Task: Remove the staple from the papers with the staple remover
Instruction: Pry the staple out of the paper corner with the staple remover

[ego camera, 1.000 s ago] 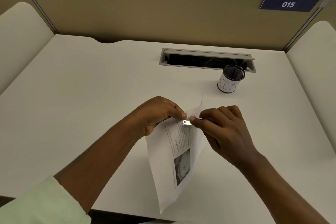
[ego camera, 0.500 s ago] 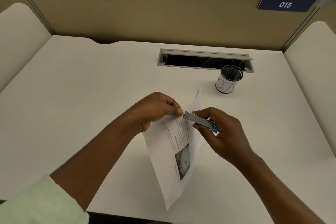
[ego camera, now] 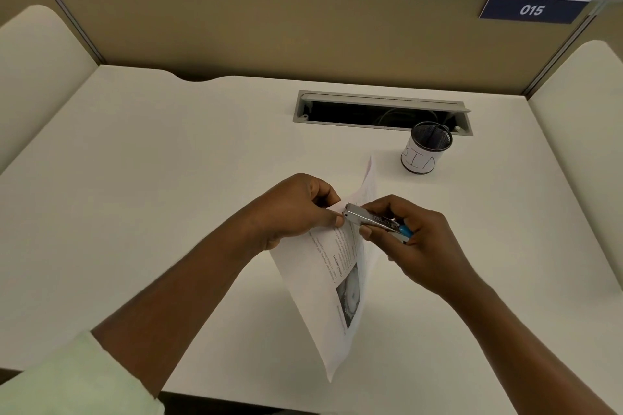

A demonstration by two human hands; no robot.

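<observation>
I see two hands | left hand point(ego camera: 296, 209) pinches the papers point(ego camera: 320, 283) by the top corner, over the desk point(ego camera: 168, 178) | right hand point(ego camera: 416, 246) grips one staple remover point(ego camera: 371, 221), nose on that corner | one mesh cup point(ego camera: 425, 150) at 1 o'clock

Both forearms reach in from the near edge and converge toward the middle, the left one bare below a pale sleeve point(ego camera: 67, 381). The left hand point(ego camera: 296, 209) pinches the top corner of the papers point(ego camera: 323, 283) between thumb and curled forefinger. Just right of it, the right hand point(ego camera: 421, 246) grips the staple remover point(ego camera: 372, 220) between thumb and curled fingers, the tool's tip at that corner
</observation>
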